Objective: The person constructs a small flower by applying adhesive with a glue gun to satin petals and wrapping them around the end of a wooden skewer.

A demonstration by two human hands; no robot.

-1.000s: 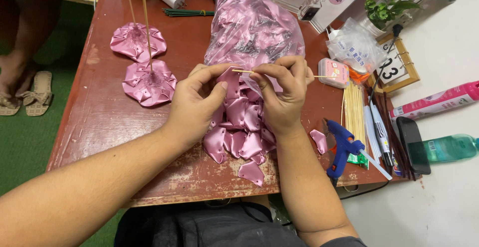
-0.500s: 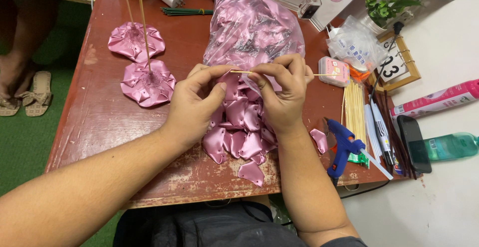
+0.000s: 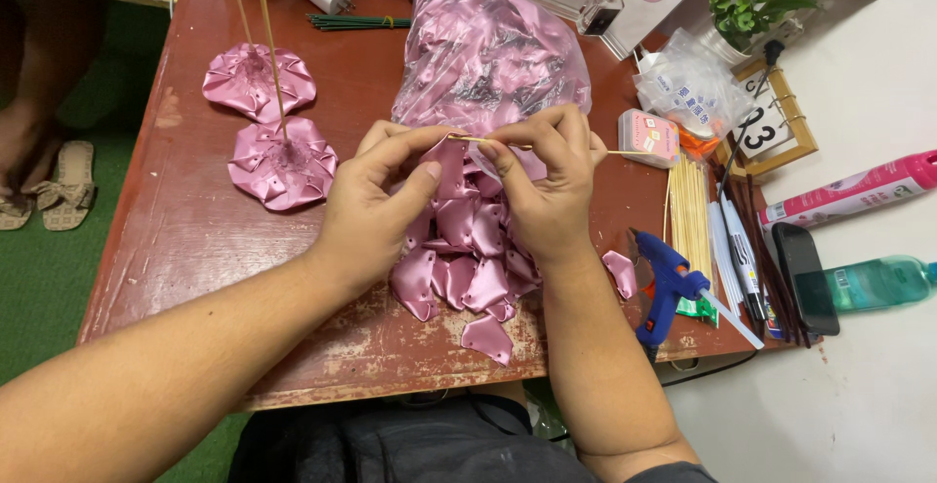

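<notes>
done: two satin flowers (image 3: 283, 163) on sticks, left on table (image 3: 195, 239) | now: left hand (image 3: 376, 215) and right hand (image 3: 547, 185) both pinch petal (image 3: 451, 161) onto skewer (image 3: 547, 147) above petal pile (image 3: 468, 268) | left: pile, full bag (image 3: 488, 54)

Pretty much everything's shiny pink here, the satin petals (image 3: 467, 249), the two finished flowers (image 3: 281, 163) and the bagful (image 3: 488, 54), all on a scuffed reddish-brown table (image 3: 185, 229) with a blue glue gun (image 3: 666, 283) and green floor (image 3: 39, 278).

light: bright, even, overhead | shadows: soft, faint | glare: slight on plastic bag (image 3: 488, 49) | focus: sharp
</notes>
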